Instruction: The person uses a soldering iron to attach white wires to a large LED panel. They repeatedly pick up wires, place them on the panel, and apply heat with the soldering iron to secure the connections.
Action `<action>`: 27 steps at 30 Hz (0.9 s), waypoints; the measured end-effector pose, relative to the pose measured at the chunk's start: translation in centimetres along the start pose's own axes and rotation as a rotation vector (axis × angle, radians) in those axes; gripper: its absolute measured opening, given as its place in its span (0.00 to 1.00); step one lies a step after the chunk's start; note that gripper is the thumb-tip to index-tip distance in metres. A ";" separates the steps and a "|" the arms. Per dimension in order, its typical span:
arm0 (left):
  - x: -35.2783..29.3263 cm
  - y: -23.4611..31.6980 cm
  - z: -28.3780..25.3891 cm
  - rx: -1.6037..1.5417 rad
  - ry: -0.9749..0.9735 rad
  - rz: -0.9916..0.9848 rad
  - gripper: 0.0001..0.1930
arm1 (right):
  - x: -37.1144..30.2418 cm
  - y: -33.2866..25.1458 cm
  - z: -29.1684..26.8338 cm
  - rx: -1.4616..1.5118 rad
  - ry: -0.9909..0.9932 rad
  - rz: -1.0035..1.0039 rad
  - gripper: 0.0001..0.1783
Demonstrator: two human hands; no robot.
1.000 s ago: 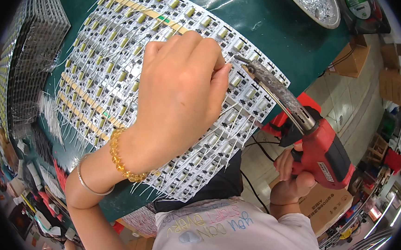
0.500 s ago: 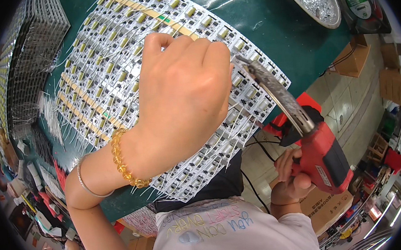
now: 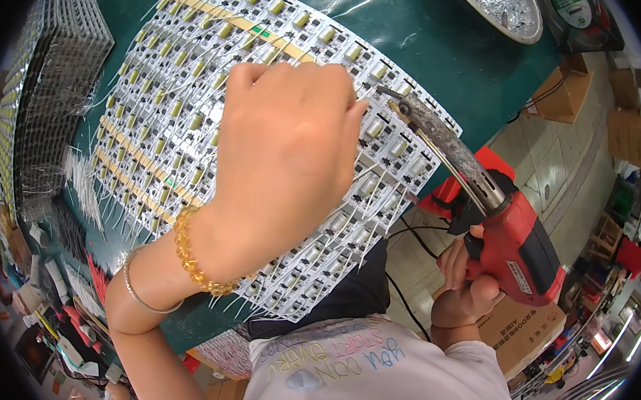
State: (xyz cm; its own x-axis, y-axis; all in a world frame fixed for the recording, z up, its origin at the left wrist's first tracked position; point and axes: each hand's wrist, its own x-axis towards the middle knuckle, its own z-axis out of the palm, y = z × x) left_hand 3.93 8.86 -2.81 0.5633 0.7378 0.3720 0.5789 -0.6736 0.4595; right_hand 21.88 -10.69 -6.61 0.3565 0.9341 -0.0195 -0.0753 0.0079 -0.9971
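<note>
A wide panel of white circuit boards (image 3: 376, 151), set with yellow-green cylindrical parts and trailing white wires, lies under my hands on the green table. Over its middle right my left hand (image 3: 290, 135) is closed, knuckles up; its fingertips are hidden, and what they hold cannot be made out. My right hand (image 3: 464, 286) grips the red trigger handle of a soldering gun (image 3: 521, 249). The gun's long metal barrel points up and left, its dark tip just right of my left knuckles, above the boards. Whether the tip touches a board is unclear.
A tall stack of similar board panels (image 3: 46, 108) stands at the left, with bundles of white wires (image 3: 82, 187) and red wires (image 3: 97, 279) beside it. A metal bowl (image 3: 535, 32) of silvery bits sits at the far right, next to a black-and-green device (image 3: 575, 7). Cardboard boxes (image 3: 519, 335) stand on the floor.
My left hand has shifted slightly left. The soldering gun has turned a little, its barrel now showing broader. The panel has slid very slightly left in view.
</note>
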 end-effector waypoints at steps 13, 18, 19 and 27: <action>-0.7 -0.2 0.3 -0.062 0.024 -0.032 0.05 | 0.7 -0.6 0.9 -0.049 0.008 -0.015 0.47; -0.5 -0.2 0.1 -0.061 0.001 -0.037 0.06 | 0.7 -0.6 0.8 -0.030 -0.008 -0.032 0.47; -0.5 -0.2 0.0 -0.064 -0.007 -0.040 0.06 | 0.6 -0.3 0.5 -0.004 -0.017 -0.038 0.47; -0.2 -0.2 -0.2 -0.087 -0.037 -0.057 0.06 | 0.7 -0.8 0.8 -0.102 -0.018 0.001 0.48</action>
State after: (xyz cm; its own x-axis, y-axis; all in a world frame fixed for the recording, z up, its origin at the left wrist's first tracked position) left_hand 3.57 8.81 -2.84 0.5535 0.7714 0.3140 0.5580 -0.6234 0.5478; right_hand 21.47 -9.71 -5.75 0.3397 0.9403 -0.0197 0.0203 -0.0283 -0.9994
